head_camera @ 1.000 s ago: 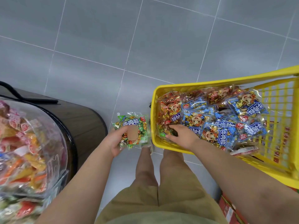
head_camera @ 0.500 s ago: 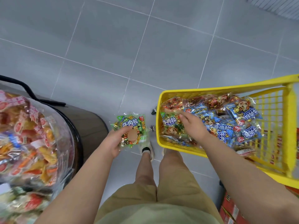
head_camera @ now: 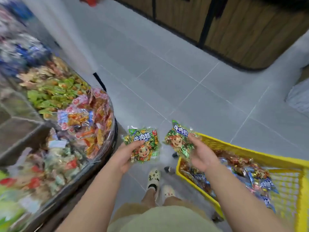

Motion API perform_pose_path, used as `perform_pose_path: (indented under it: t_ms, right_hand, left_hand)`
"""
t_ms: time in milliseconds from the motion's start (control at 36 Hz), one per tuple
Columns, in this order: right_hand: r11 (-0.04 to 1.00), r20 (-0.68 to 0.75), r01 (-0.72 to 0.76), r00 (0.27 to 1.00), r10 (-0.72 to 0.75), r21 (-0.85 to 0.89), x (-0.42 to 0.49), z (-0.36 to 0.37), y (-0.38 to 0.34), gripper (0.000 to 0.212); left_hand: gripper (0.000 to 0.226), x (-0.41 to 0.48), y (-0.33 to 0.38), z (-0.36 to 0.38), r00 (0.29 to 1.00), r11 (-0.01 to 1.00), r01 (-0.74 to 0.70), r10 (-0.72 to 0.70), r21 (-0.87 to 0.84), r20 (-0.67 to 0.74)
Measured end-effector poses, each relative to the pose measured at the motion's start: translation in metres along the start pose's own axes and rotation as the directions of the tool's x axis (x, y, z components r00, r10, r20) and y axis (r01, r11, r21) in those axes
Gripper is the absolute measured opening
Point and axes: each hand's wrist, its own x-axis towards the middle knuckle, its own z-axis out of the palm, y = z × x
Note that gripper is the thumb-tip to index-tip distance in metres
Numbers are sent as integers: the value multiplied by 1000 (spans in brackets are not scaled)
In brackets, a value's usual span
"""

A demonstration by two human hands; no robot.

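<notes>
1. A yellow basket [head_camera: 267, 156] stands on the right, with blue and red snack packets [head_camera: 257, 174] inside.
2. A rounded display bin [head_camera: 107, 144] on the left holds blurred, probably wrapped, sweets [head_camera: 83, 118].
3. Wood-panelled cabinets [head_camera: 242, 30] border the grey tiled floor [head_camera: 167, 81].

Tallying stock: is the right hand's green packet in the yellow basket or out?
Out: the right hand holds the green packet clear above the yellow basket rim.

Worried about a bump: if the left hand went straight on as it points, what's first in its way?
Likely nothing: beyond the green packet the left hand holds, only floor shows. The second packet, in the right hand, lies aside. Depth is unclear.
</notes>
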Motion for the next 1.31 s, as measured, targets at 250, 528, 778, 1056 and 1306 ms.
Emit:
perform_pose_path:
  t_ms: [250,528,778,1056,1306]
  right_hand:
    - [940,154,-209,954,256,-271,10,94,59,28]
    - [804,178,-227,908,379,-550,14,198,183,39]
    - [629,190,-196,849,492,-752,8,287,312,13]
    - [484,160,-100,870,466,-869,10,353,392,10]
    - [367,294,132,853,431,-921,40,415,419,95]
  left_hand:
    - [17,-88,-49,-112,966,910,-177,88,-376,-241]
    - [35,-152,-118,-261,902,757,-325,67,-567,-427]
    - [69,-192,-159,-402,834,736,-370,-5,-567,-551]
    - [43,-214,-188,-486,751,807,-401,19,-434,-660]
    - [47,-207,-184,-522,603,806,-465,-15,-366,-798]
